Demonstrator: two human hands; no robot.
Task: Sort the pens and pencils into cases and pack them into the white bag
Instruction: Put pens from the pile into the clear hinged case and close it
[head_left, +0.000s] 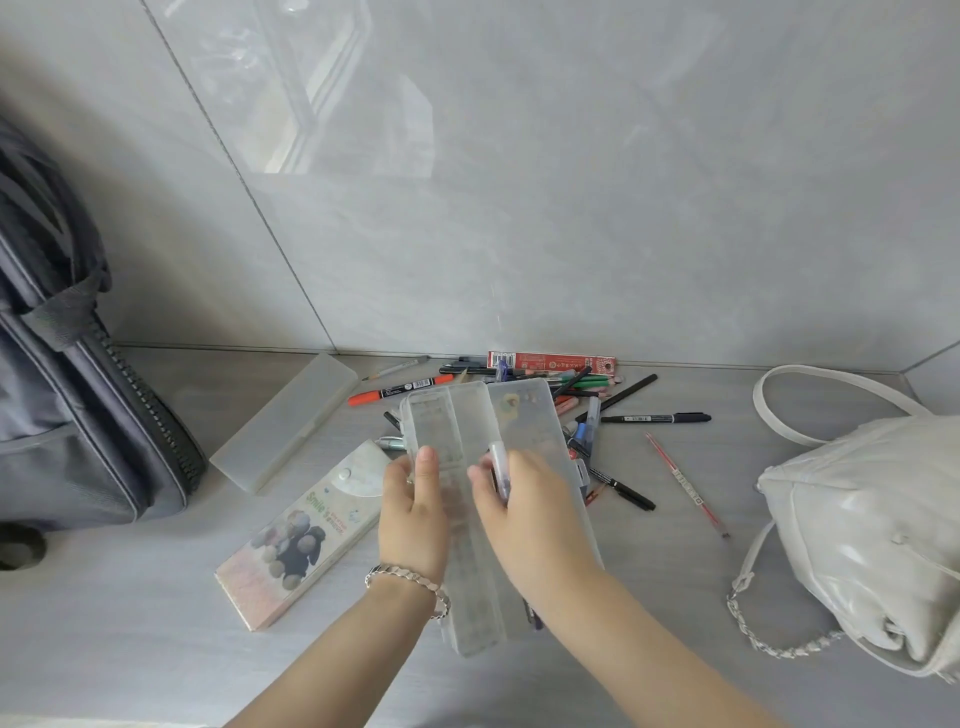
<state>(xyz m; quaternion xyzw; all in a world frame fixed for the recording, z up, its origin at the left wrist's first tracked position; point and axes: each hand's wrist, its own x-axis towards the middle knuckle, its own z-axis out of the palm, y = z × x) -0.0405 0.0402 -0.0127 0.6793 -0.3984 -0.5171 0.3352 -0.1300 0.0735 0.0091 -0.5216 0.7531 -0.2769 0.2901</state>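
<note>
An open translucent plastic case (467, 431) is held over the table's middle. My left hand (413, 512) grips its left half, thumb on the inside. My right hand (524, 514) holds a clear-capped pen (500, 467) over the case's right half. Behind the case lies a heap of pens and pencils (587, 395), among them an orange marker (400, 389), a black marker (657, 418) and a red refill (685, 483). A frosted closed case (283, 421) and a printed "Smile" case (304, 535) lie to the left. The white bag (872, 535) sits at the right.
A dark grey backpack (67, 415) stands at the left edge against the tiled wall (519, 208). A red flat pencil box (550, 361) lies along the wall behind the heap. The white bag's strap (810, 379) and chain (769, 639) trail onto the table.
</note>
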